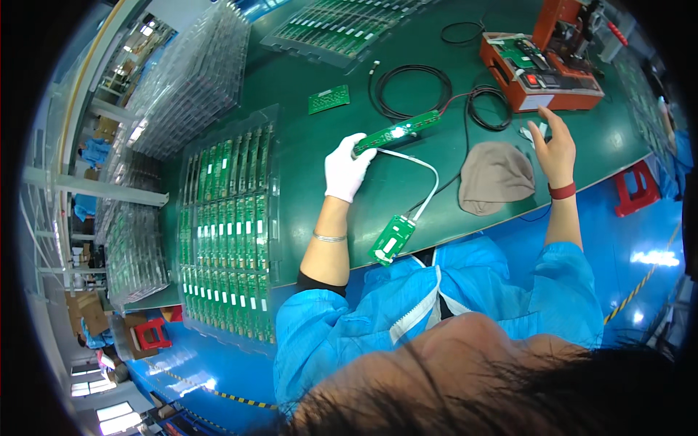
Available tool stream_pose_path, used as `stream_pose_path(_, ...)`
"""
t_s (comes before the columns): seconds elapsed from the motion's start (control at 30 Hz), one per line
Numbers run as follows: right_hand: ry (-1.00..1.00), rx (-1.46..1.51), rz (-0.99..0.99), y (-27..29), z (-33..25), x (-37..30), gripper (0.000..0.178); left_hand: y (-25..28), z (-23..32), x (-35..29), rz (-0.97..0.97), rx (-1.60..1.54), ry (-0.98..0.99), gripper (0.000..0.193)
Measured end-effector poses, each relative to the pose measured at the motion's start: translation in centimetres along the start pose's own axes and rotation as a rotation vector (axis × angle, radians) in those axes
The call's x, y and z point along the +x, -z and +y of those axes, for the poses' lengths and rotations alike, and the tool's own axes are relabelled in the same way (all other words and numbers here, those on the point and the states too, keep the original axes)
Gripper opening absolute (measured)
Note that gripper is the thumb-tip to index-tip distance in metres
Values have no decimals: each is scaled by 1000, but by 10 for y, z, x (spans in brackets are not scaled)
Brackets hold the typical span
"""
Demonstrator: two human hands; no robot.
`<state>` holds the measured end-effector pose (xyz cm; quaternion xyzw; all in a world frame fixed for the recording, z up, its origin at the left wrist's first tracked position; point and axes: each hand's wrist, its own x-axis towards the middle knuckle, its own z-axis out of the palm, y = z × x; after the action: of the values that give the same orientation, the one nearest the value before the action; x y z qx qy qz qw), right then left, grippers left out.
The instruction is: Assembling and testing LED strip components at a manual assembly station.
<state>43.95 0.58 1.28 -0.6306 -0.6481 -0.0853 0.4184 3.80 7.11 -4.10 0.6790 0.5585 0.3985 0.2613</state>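
My left hand (347,168), in a white glove, pinches the near end of a long narrow green circuit board (378,138). A bright display glows in the middle of that board. From beside the glove a white cable (432,174) curves down to a smaller green circuit board (393,240) at the table's front edge. My bare right hand (557,149), with a red band at its wrist, is raised near the front of an orange test fixture (556,99). Its fingers are apart, and no held thing shows. Close to its thumb lies a small whitish piece (529,131), its kind unclear.
A brown cloth cap (496,178) lies between my hands. Coiled black cable (414,69) and a small green board (329,99) lie farther back. A clear tray of boards (225,225) stands at left, beside stacked clear trays (193,80). Another board tray (331,33) sits at the back.
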Motion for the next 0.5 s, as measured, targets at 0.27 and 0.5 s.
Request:
stream_pose_path(0.27, -186, -354, -189, 14, 89, -46, 48, -12, 6, 11, 7, 66, -43, 38)
stream_pose_path(0.5, -264, -256, -78, 21, 105, -40, 46, -23, 20, 16, -6, 39, 9, 38)
